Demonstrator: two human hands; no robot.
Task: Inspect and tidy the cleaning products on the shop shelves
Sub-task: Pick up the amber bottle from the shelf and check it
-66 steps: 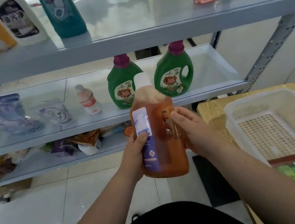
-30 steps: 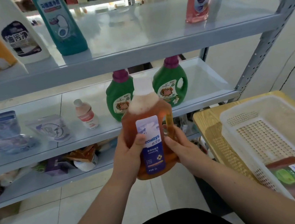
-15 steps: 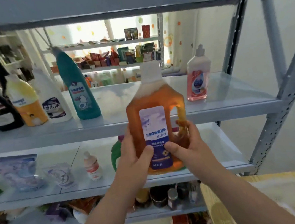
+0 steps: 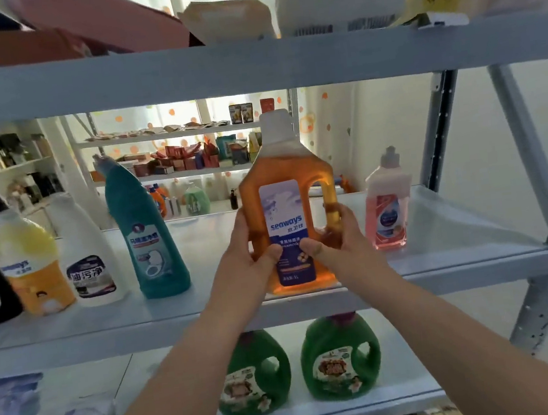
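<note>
Both hands are on the amber seaways bottle (image 4: 282, 172), which is upright with its white cap on top. The left hand (image 4: 249, 269) has its fingers (image 4: 241, 227) wrapped round the bottle's left side. The right hand (image 4: 342, 243) is clamped on the handle side, and both thumbs press the blue label. The bottle sits at the front of the middle shelf (image 4: 461, 253), between the teal bottle (image 4: 147, 243) and the pink bottle (image 4: 387, 214) (can't tell if its base actually touches down).

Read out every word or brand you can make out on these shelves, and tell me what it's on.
"seaways": amber bottle, on its blue label.
"seaways", first letter unclear: yellow bottle.
"油污净": white bottle.
Teal bottle, pink bottle, green jugs: print too blurred to read.
</note>
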